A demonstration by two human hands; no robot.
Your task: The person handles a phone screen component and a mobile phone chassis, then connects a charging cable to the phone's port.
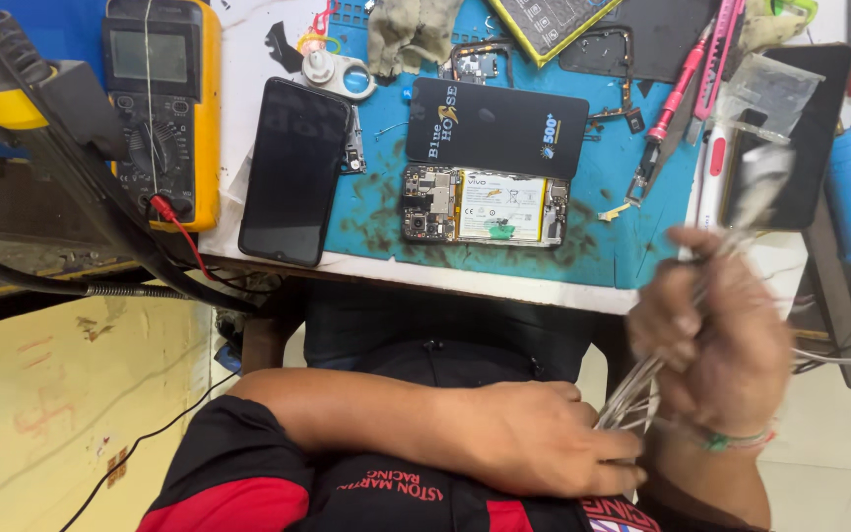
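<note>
**Cable bundle held in both hands below counter edge**

Bundle of thin pale grey cables (pixel 642 384) at lower right of frame, below the front edge of the white counter (pixel 248 30). Right hand (pixel 716 335) blurred, fingers curled shut around upper part of bundle; strands run up past the hand toward a motion-smeared end at right of centre. Left hand (pixel 534 438) at lower centre, forearm across the lap, fingertips pressed onto the lower part of the same bundle, closed against it.

On the blue work mat (pixel 632 246), centre of frame: opened smartphone with exposed board and white battery (pixel 485 205); just above it, touching or overlapping, a flat black rectangular box (pixel 494 126). Left of mat: black-screened phone lying face up (pixel 295 169). Upper left: yellow-cased multimeter (pixel 164 99) with red lead. Upper right: pink-handled tools (pixel 687 84).

Handling judgement: keep lower grip steady and light, let upper hand draw strands through singly; avoid jerking, since thin strands kink and knots tighten. Keep bundle clear of the open phone.
</note>
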